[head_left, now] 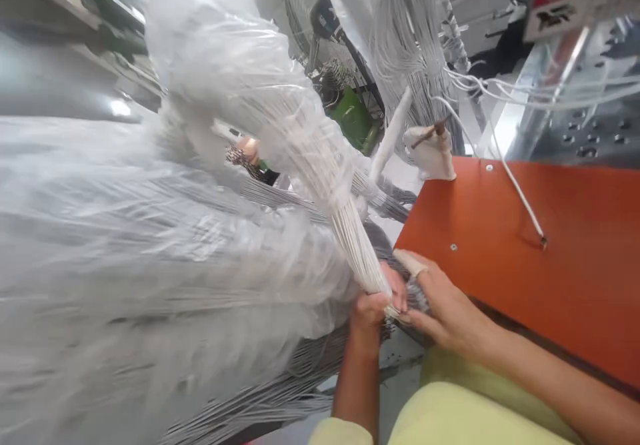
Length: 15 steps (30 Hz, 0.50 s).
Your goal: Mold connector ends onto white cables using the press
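Observation:
A thick bundle of thin white wires (356,238), wrapped in clear plastic higher up, slants down to the middle of the view. Near its lower end my left hand (376,304) is closed around it. My right hand (445,305) is just to the right, fingers stretched out and apart. Its thumb reaches the bundle's end beside my left hand; I cannot tell whether it presses on the wires. A pale covering (410,262) sits on the right index finger, close to the orange board's corner.
Large plastic-wrapped wire bundles (165,265) fill the left side. At right is an orange board (530,232) with a loose white cable (520,195) lying over it. A taped white piece (431,155) stands at its corner. More grey wires (407,38) hang behind. A person's hand (249,148) shows through a gap.

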Each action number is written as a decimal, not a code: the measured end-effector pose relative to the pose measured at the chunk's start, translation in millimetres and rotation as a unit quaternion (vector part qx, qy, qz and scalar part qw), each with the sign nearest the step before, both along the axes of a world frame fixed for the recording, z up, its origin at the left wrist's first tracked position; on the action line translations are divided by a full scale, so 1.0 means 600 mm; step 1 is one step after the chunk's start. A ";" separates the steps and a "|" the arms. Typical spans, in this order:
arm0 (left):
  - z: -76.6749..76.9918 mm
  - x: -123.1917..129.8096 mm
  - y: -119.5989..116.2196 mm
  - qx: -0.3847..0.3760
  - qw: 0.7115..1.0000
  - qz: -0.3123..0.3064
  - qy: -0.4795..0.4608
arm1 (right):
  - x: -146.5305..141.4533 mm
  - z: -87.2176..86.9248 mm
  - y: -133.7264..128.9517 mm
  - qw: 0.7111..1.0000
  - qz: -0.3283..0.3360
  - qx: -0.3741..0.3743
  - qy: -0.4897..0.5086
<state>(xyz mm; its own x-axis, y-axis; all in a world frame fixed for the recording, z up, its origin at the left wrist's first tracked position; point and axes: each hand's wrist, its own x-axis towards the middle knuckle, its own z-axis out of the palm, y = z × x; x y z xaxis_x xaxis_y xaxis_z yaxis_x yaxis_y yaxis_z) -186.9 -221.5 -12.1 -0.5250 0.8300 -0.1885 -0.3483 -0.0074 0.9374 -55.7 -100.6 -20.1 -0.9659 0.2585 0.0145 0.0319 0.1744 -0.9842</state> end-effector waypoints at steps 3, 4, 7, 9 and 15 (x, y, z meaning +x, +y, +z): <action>0.036 0.058 0.024 0.089 0.995 -0.011 -0.045 | 0.029 -0.014 -0.016 0.983 0.129 -0.130 -0.019; 0.049 0.075 0.036 0.111 0.993 0.004 -0.051 | 0.041 -0.020 -0.016 0.966 0.181 -0.182 -0.010; 0.088 0.120 0.082 0.167 0.983 0.035 -0.071 | 0.089 -0.049 -0.007 0.924 0.250 -0.286 0.031; 0.113 0.142 0.114 0.186 0.979 0.041 -0.066 | 0.127 -0.062 0.006 0.915 0.243 -0.320 0.030; 0.212 0.174 0.173 0.281 0.958 0.057 0.028 | 0.251 -0.002 0.035 0.933 0.250 -0.260 0.014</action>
<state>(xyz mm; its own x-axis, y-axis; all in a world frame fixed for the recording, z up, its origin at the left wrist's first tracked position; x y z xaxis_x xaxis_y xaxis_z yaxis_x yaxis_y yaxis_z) -82.2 -117.5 115.2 -0.6138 0.7291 0.3027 -0.2644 -0.5512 0.7914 95.0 -79.6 -21.5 -0.9687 -0.2450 0.0405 0.0470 -0.3408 -0.9390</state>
